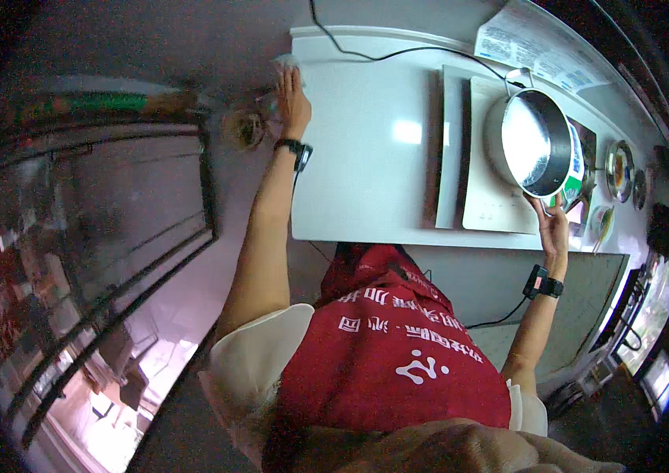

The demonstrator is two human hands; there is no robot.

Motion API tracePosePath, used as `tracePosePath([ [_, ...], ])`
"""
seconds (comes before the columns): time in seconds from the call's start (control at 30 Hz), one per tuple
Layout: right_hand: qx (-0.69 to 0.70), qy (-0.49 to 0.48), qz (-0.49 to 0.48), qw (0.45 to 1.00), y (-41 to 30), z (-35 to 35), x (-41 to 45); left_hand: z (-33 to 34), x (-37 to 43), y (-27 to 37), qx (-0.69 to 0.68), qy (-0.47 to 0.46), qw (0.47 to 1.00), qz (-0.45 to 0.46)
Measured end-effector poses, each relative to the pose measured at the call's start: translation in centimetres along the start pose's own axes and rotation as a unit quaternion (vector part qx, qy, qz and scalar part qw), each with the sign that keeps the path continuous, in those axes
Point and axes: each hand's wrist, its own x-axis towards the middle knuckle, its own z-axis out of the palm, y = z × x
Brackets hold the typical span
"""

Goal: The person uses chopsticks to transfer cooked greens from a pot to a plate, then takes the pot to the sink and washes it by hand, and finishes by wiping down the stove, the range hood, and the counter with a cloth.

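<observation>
My right hand (553, 227) grips the near loop handle of a stainless steel pot (532, 142). No food shows inside the shiny pot. It is over the right part of a white flat cooktop (491, 195); whether it rests there or is held up, I cannot tell. At the far left end of the white counter (364, 177), my left hand (294, 106) reaches forward with fingers stretched out close together. Translucent, plastic-looking material (285, 61) shows at its fingertips. Whether the hand holds it is unclear.
A grey slab (449, 148) lies left of the cooktop. A black cord (405, 52) runs along the counter's back. Right of the pot are a green-and-white packet (574, 168), a metal dish with food (619, 170) and a small bowl (604, 222). A printed sheet (538, 44) stands behind.
</observation>
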Motion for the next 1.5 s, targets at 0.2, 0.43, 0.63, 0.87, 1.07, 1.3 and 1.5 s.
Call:
tracePosePath([
  [0.2,-0.022,-0.001,-0.008,1.0,-0.5,0.6,0.1,8.3,7.9,7.7,-0.052,-0.004,0.999,0.008],
  [0.43,-0.01,-0.025,-0.007,1.0,0.4,-2.2,0.8,5.4,2.7,17.4,-0.188,-0.061,0.974,0.113],
  [0.63,0.003,-0.008,0.016,1.0,0.1,-0.1,0.2,3.9,6.4,19.4,-0.312,0.015,0.949,0.04],
  [0.87,-0.018,-0.014,0.004,1.0,-0.2,0.2,0.2,11.0,20.7,24.7,-0.242,0.016,0.913,0.327],
  [1.07,-0.017,0.028,-0.005,0.999,0.6,-1.1,-0.3,12.6,18.3,24.2,-0.121,-0.082,0.933,0.33],
  [1.3,-0.002,0.032,0.005,0.999,-0.3,1.3,-0.8,11.1,18.2,21.0,-0.13,-0.074,0.969,0.196],
  [1.5,-0.012,0.013,-0.01,1.0,-0.8,2.1,-0.9,14.9,20.0,24.6,-0.421,-0.332,0.799,0.273],
])
